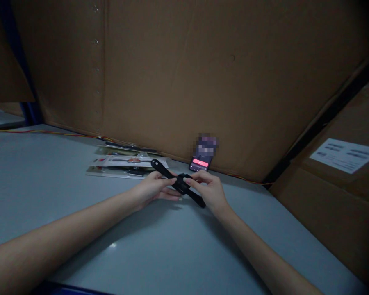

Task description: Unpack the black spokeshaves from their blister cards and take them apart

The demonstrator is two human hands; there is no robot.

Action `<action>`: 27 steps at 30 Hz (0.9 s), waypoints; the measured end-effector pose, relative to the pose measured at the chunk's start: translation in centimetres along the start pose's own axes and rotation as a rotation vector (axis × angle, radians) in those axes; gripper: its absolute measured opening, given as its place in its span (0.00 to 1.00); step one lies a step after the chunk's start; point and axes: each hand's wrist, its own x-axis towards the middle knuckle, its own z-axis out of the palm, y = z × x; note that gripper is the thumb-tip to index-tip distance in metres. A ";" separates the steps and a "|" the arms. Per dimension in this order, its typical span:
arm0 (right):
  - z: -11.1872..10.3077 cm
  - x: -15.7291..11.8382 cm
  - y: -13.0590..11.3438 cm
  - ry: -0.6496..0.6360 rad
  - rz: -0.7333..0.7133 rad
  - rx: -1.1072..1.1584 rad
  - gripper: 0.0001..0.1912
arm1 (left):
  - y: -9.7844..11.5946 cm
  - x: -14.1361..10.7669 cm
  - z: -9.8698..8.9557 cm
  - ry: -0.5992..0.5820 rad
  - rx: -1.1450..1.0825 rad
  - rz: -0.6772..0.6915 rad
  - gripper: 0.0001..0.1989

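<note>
Between my two hands is a slim black tool (pixel 162 168) with a hole at its upper-left end, lying aslant just above the table. At its middle sits a wider, blocky black part (pixel 181 184); its exact kind cannot be made out. My left hand (pixel 155 188) grips the tool from the left, thumb on top and fingers underneath. From the right, my right hand (pixel 209 190) pinches the blocky part with thumb and fingers. The tool's lower-right end pokes out below my right fingers.
Several flat blister packs (pixel 127 170) with dark items lie stacked behind my left hand. A phone (pixel 199 162) with a lit screen leans against the cardboard wall (pixel 184 82). A thin red-yellow cable (pixel 61 133) runs along the back of the grey table (pixel 135 250). At right stands cardboard with a white label (pixel 346 155).
</note>
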 end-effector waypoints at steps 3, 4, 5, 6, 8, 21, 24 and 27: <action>-0.7 0.6 0.5 -0.002 0.161 0.137 0.10 | 0.0 -0.1 -0.1 0.020 0.020 0.032 0.11; -1.0 0.9 0.7 -0.010 0.197 0.162 0.11 | 0.1 -0.1 -0.1 0.030 0.032 0.038 0.11; -1.3 1.1 1.0 -0.015 0.224 0.169 0.12 | 0.1 0.0 -0.1 0.038 0.042 0.039 0.10; -1.7 1.3 1.3 -0.016 0.247 0.164 0.13 | 0.1 0.0 -0.2 0.047 0.046 0.034 0.10; -2.4 1.7 2.0 -0.014 0.289 0.142 0.15 | 0.2 0.3 -0.4 0.067 0.027 0.014 0.11; -4.9 2.6 7.3 0.059 0.336 0.010 0.20 | 1.1 1.0 -1.8 0.072 0.089 -0.099 0.12; -5.2 2.8 8.5 0.081 0.336 -0.057 0.22 | 1.1 1.1 -2.1 0.136 0.166 -0.074 0.16; -5.6 2.9 9.5 0.086 0.322 -0.156 0.21 | 1.2 1.3 -2.4 0.152 0.326 -0.081 0.15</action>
